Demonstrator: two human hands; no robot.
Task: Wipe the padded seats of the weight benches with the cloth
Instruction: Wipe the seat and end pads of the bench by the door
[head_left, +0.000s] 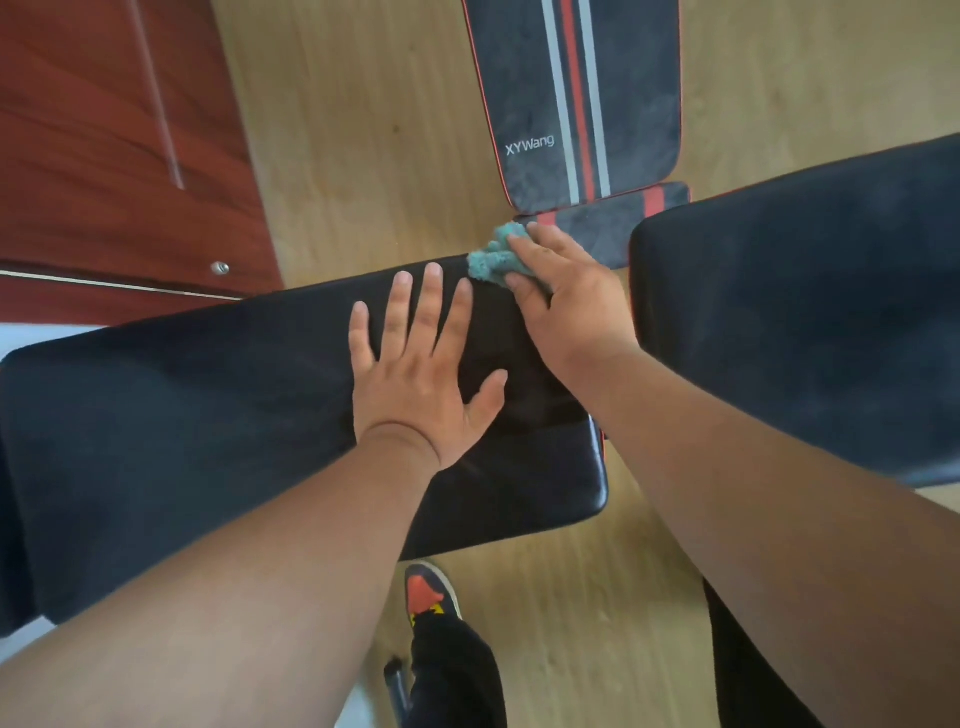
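Right hand (558, 301) lay palm-down, fingers (519, 244) curled over a bunched teal cloth (491, 260), pressing it onto the far edge of the black padded seat (208, 395). The cloth bulged out past the fingertips on the left of that hand; how much of it sat under the palm could not be told.

Left hand (421, 364) rested flat on the same pad, just beside the right hand, fingers spread wide and holding nothing, thumb pointing toward the right wrist. Both forearms were bare.

The seat ran from under the hands far out to the left, its surface dull and faintly streaked. A smaller glossy black pad (524, 478) adjoined it just behind the left wrist.

Right of the right hand, apart from it, lay a second black pad (800, 312). Beyond the cloth, a third bench (576, 98) stretched away, dark with grey and red stripes and the lettering "XYWang".

Under everything lay light wooden floor (363, 130). Far left of the hands stood red-brown wood panelling (104, 130). Below the forearms, a dark trouser leg and an orange-and-black shoe (428, 592) showed.
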